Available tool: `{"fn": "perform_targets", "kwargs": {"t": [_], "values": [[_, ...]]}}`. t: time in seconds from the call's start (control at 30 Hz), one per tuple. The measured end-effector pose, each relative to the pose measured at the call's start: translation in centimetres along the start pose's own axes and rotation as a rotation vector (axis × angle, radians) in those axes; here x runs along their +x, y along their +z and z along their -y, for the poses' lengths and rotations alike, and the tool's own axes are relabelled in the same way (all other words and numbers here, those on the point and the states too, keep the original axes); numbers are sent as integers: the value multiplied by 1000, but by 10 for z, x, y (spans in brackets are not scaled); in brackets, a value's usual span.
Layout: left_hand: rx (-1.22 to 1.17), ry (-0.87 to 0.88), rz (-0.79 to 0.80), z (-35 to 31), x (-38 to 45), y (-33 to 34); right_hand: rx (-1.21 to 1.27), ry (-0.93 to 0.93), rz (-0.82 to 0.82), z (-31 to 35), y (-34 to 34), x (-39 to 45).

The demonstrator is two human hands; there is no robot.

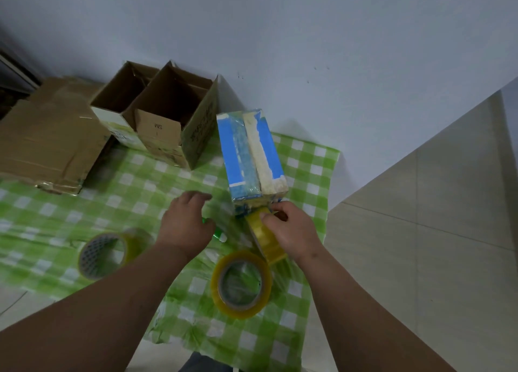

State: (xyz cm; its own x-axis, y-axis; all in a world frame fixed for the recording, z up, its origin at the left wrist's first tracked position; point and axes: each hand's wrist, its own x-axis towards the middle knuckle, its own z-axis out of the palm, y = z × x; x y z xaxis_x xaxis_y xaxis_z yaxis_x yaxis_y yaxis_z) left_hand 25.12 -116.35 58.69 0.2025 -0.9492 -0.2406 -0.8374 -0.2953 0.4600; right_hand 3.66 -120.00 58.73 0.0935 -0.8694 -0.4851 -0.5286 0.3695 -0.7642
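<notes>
While the right hand (291,231) pinches the free end of the yellow tape strip (266,240) between thumb and fingertips, it presses that end against the near face of the blue box (249,153). The grip is narrow and firmly on the tape. The box sits straight off at 12 o'clock from that hand, its long axis running from about 11 to 5 o'clock across the checked cloth (140,181), with pale tape already along its top.

From the pinch, the strip trails back toward 7 o'clock to the tape roll (241,283), which lies flat on the cloth near the right forearm. So the pull looks set to go up and over the box toward 12 o'clock, right along that long axis, and the right hand is clearly the nearer one.

The left hand (186,221) hovers at 9 o'clock of the box's near end, fingers loose and spread, holding nothing. It looks free to steady the box or fetch the roll. A small green object (220,235) lies just under its thumb side; I cannot tell what it is.

A second roll (108,255) rests at 8 o'clock of the left hand. Open cartons (173,111) crowd the box's 10 o'clock side, with flattened cardboard (47,142) beyond them; nothing blocks the top of the box.
</notes>
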Motion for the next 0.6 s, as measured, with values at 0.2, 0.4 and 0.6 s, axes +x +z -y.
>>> {"fn": "perform_targets", "kwargs": {"t": [0.2,0.4,0.6], "values": [[386,-12,262,23,2,25,37,-38,-54,-7,3,1],[644,89,218,28,1,35,101,-70,-87,-18,3,-1],[663,93,162,28,-5,34,74,-82,-63,-16,2,-3]]}}
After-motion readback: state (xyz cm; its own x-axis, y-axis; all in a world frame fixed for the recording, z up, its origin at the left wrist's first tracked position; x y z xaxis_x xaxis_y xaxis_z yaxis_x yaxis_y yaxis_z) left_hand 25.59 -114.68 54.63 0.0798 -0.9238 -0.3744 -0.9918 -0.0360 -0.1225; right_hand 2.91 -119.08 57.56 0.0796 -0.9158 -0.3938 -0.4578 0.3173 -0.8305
